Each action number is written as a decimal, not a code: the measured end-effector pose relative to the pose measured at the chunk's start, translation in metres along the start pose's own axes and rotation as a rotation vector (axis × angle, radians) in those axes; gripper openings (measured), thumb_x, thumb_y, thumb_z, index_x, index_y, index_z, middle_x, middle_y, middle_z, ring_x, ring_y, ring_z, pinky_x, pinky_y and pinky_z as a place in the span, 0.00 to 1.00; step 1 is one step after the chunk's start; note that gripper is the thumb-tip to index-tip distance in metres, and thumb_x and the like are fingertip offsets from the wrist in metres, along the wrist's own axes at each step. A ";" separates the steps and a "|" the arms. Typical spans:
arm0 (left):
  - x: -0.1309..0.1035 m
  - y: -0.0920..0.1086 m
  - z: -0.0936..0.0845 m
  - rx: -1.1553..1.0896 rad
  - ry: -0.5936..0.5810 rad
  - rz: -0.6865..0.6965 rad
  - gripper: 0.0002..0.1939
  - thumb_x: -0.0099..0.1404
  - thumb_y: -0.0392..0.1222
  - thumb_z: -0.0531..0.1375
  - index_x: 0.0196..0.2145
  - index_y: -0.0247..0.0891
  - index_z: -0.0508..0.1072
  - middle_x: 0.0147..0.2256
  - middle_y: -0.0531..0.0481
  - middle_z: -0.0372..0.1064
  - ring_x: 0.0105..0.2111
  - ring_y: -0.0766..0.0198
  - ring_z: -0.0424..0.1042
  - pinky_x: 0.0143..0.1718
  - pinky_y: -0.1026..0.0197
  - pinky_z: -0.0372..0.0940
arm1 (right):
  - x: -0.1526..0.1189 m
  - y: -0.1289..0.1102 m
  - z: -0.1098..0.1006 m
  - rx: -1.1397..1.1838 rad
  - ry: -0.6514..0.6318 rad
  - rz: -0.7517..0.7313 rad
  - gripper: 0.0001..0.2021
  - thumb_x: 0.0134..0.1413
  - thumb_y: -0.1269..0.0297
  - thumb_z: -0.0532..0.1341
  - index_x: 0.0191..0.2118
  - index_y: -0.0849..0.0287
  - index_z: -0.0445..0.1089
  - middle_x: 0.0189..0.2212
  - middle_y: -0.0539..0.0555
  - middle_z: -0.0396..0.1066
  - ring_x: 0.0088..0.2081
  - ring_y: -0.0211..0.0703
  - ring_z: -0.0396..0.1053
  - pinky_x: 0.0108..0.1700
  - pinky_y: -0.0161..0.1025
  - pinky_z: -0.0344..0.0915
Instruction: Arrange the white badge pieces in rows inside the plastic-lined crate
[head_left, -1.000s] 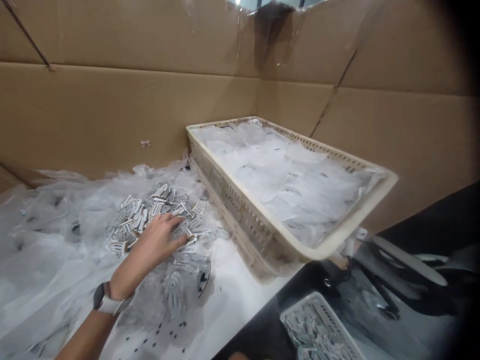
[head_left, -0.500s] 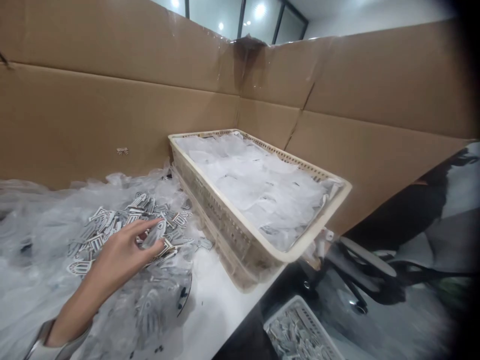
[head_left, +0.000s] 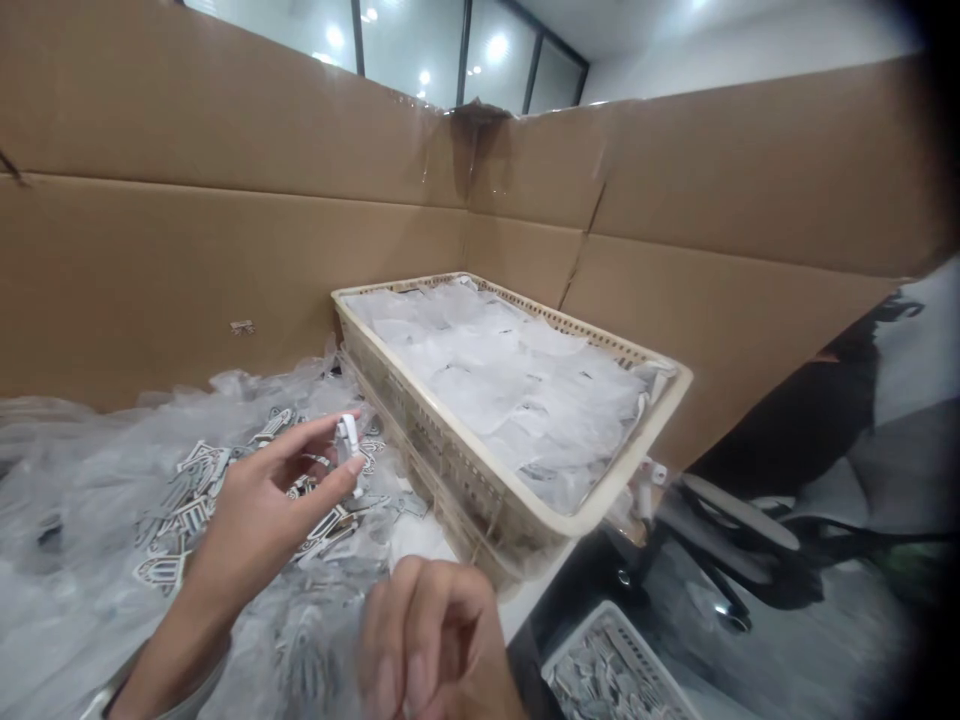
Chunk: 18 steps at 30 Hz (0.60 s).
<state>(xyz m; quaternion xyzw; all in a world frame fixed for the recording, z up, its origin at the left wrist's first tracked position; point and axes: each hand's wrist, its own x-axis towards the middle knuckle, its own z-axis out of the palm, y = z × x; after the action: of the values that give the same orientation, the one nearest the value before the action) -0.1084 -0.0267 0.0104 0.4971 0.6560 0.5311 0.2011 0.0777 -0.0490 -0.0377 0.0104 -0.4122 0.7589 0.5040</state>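
Observation:
My left hand [head_left: 262,505] holds a small white piece [head_left: 348,445] between thumb and fingertips, just above a heap of flat grey-and-white pieces [head_left: 196,500]. Thin translucent plastic [head_left: 90,480] spreads around and under the heap. At the bottom centre is my right hand [head_left: 435,635], its fingers curled downward and slightly blurred. Whatever it may hold is hidden. Behind the hands a cream plastic basket [head_left: 457,435] is filled with translucent wrapped items [head_left: 502,370].
Cardboard walls [head_left: 225,250] stand behind the heap and basket. Below the table edge at the lower right, a smaller white basket [head_left: 611,670] holds many grey pieces. Black chair parts [head_left: 750,570] show at the right.
My right hand has come into view at the bottom. My left hand has moved slightly right, and the piece in it is now turned more upright. The view has shifted a little.

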 end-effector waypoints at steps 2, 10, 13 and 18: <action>0.000 0.007 0.006 -0.111 -0.025 0.024 0.27 0.63 0.58 0.72 0.57 0.49 0.82 0.47 0.49 0.81 0.40 0.60 0.76 0.41 0.61 0.72 | 0.010 -0.004 -0.007 0.037 0.071 -0.024 0.24 0.48 0.58 0.82 0.24 0.59 0.65 0.25 0.47 0.68 0.23 0.28 0.65 0.24 0.26 0.61; -0.005 0.007 0.009 -0.258 -0.089 0.011 0.23 0.66 0.55 0.72 0.57 0.50 0.82 0.50 0.48 0.82 0.48 0.59 0.77 0.44 0.65 0.75 | 0.007 -0.004 -0.023 -0.024 0.171 0.018 0.10 0.59 0.59 0.76 0.34 0.58 0.78 0.32 0.50 0.74 0.20 0.25 0.64 0.17 0.21 0.51; -0.010 0.010 0.004 -0.251 -0.087 0.007 0.22 0.66 0.55 0.72 0.56 0.52 0.82 0.49 0.49 0.81 0.45 0.61 0.77 0.41 0.68 0.75 | 0.008 -0.005 -0.024 -0.078 0.206 0.042 0.07 0.63 0.58 0.73 0.38 0.55 0.81 0.34 0.51 0.75 0.20 0.26 0.66 0.18 0.22 0.53; -0.015 0.018 0.001 -0.289 -0.074 0.015 0.22 0.64 0.55 0.74 0.54 0.51 0.82 0.45 0.50 0.79 0.39 0.64 0.78 0.36 0.69 0.75 | 0.014 -0.008 -0.017 -0.170 0.270 0.109 0.12 0.61 0.52 0.74 0.37 0.57 0.81 0.34 0.53 0.75 0.21 0.27 0.67 0.20 0.24 0.54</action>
<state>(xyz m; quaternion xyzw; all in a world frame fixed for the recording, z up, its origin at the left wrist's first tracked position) -0.0930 -0.0402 0.0226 0.4870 0.5612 0.6028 0.2908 0.0839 -0.0265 -0.0376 -0.1567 -0.4034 0.7420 0.5120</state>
